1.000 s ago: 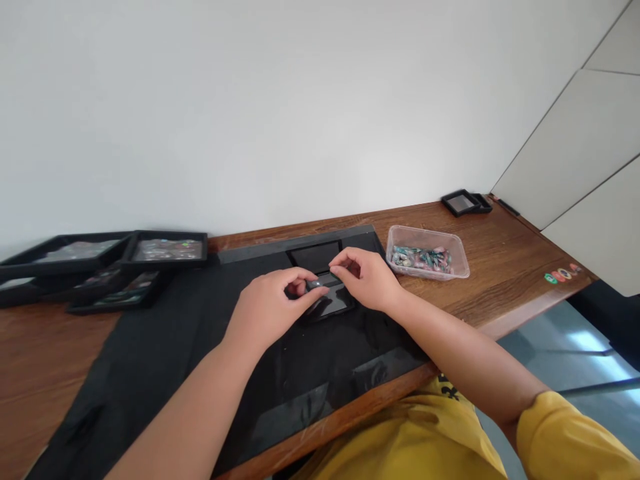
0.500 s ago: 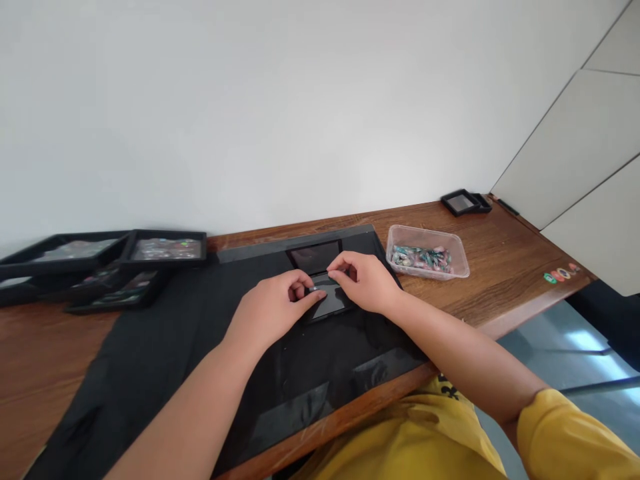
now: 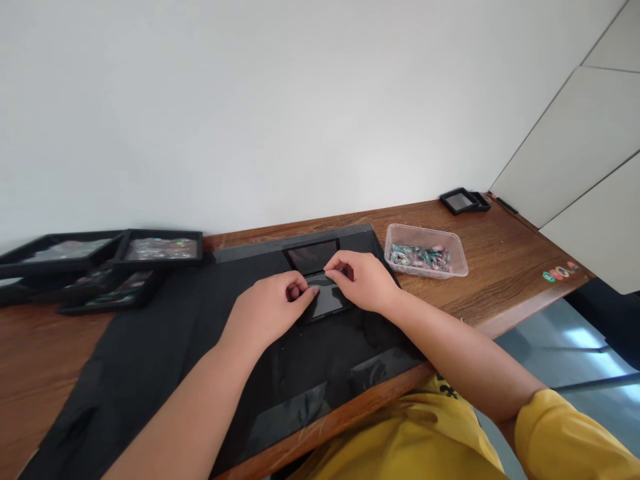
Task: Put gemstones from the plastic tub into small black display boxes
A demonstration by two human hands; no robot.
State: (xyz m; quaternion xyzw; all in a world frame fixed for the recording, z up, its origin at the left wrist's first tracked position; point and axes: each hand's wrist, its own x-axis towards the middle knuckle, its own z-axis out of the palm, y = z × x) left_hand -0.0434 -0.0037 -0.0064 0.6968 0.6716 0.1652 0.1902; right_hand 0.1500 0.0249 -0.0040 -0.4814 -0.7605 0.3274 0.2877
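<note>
A flat black case (image 3: pixel 327 301) with a shiny surface lies on the black mat (image 3: pixel 190 333), its dark lid (image 3: pixel 314 257) tilted up at the back. My left hand (image 3: pixel 275 300) is at the case's left side, thumb and curled fingers closed together; anything between them is too small to make out. From the right, my right hand (image 3: pixel 363 277) reaches over the case with thumb and forefinger pinched near the hinge side. What that pinch holds, if anything, cannot be seen.
Right of the mat stands a clear plastic tub (image 3: pixel 425 250) of small wrapped pieces. Black framed trays (image 3: pixel 163 248) are stacked at the left. Small black frames (image 3: pixel 460 200) lie at the back right, and round stickers (image 3: pixel 559 274) sit near the table's right edge.
The small pale bit seen at my left fingertips earlier no longer shows. Both hands remain over the case, nearly unmoved; the whole view has shifted slightly.
</note>
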